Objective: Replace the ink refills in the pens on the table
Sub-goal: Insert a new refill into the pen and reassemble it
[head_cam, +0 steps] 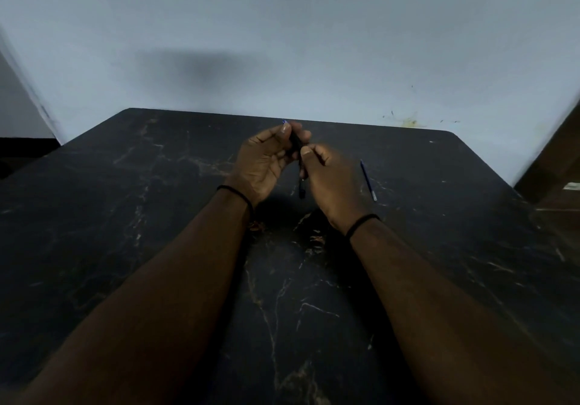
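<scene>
Two bare forearms reach forward from the near corners of the view and converge toward the middle of the dark, marble-veined desk point(157, 247), each wrist ringed by a thin black band. The hands are raised a little above the surface and brought together around a dark pen point(297, 150). The left hand point(266, 160) is turned palm toward the camera, its fingers curled and its thumb and fingertips pinching the pen's upper part, where a small blue tip shows just above the thumbnail. The right hand point(329, 181) shows its back, the thumb pressed against the pen's middle and the other fingers wrapped round it; both hands are clamped on the pen. The pen stands nearly upright, slightly tilted, its lower end hanging free between the two wrists and above the desk. Whether the barrel is parted cannot be told in the dim, blurred light. Just to the right of the right hand, apart from it, a thin blue ink refill point(368, 179) lies flat on the desk, running away from the camera. The near desk between the forearms, and wide stretches to the left and right, lie bare. The far edge of the desk meets a pale blue wall point(282, 43), with rounded corners on both sides; a yellowish stain point(411, 121) marks the wall above the far right.
</scene>
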`<move>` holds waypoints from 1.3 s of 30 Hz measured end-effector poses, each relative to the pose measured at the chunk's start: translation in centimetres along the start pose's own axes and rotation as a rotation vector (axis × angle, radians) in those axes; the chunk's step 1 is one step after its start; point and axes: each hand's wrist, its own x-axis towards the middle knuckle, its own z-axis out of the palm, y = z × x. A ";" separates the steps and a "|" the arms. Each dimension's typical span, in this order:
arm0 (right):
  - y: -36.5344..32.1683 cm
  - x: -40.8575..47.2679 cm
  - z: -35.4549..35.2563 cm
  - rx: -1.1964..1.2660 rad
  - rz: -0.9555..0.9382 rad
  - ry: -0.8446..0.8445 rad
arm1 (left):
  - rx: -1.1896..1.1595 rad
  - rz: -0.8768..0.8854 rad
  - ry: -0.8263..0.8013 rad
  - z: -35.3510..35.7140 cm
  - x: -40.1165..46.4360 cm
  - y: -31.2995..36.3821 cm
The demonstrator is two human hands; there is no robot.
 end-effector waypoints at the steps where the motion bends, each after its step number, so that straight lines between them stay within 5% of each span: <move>1: 0.0 0.0 0.0 0.008 -0.013 0.001 | 0.000 0.008 0.007 0.0 -0.1 0.1; 9: 0.4 0.1 -0.2 0.026 -0.007 0.007 | 0.101 -0.003 0.167 0.1 -0.3 0.3; 39: 0.2 -0.2 -0.3 0.016 0.045 -0.034 | 0.126 -0.041 0.130 -1.2 0.2 -0.5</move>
